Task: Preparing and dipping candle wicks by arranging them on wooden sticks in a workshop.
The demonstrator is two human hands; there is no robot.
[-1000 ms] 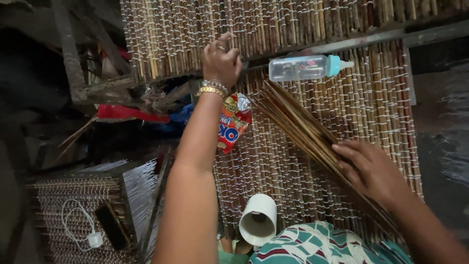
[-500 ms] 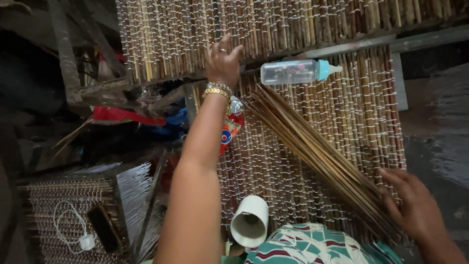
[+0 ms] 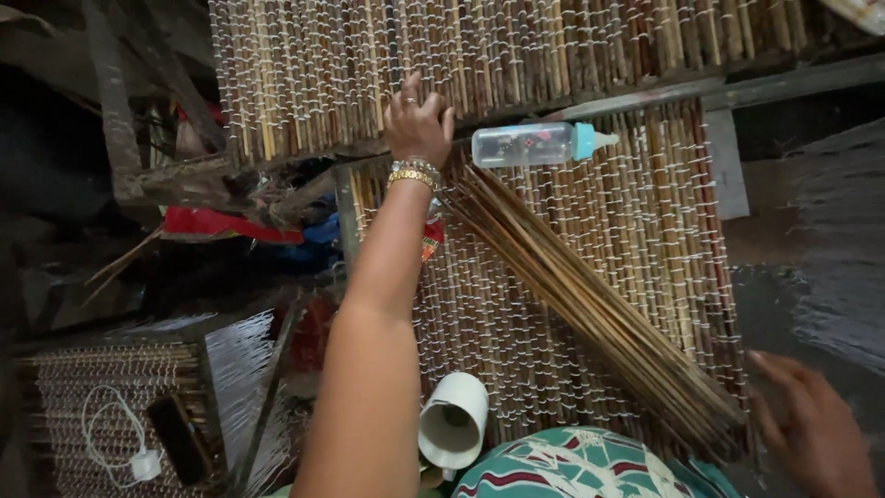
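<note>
The left hand (image 3: 419, 124), wearing a beaded bracelet, reaches up with fingers spread and pressed on the woven reed mat (image 3: 516, 55), grasping nothing. The right hand (image 3: 816, 433) hovers open at the lower right, just beside the near end of a loose bundle of sticks (image 3: 581, 295) lying diagonally across the mat. A clear baby bottle (image 3: 535, 145) rests above the bundle, and a white cup (image 3: 454, 420) lies near the person's patterned clothing.

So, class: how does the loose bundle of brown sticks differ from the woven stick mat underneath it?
The loose bundle of brown sticks lies diagonally and untied; the woven stick mat has its sticks side by side, bound with white string. The bundle looks darker, the mat paler. Both are made of thin sticks.
</note>
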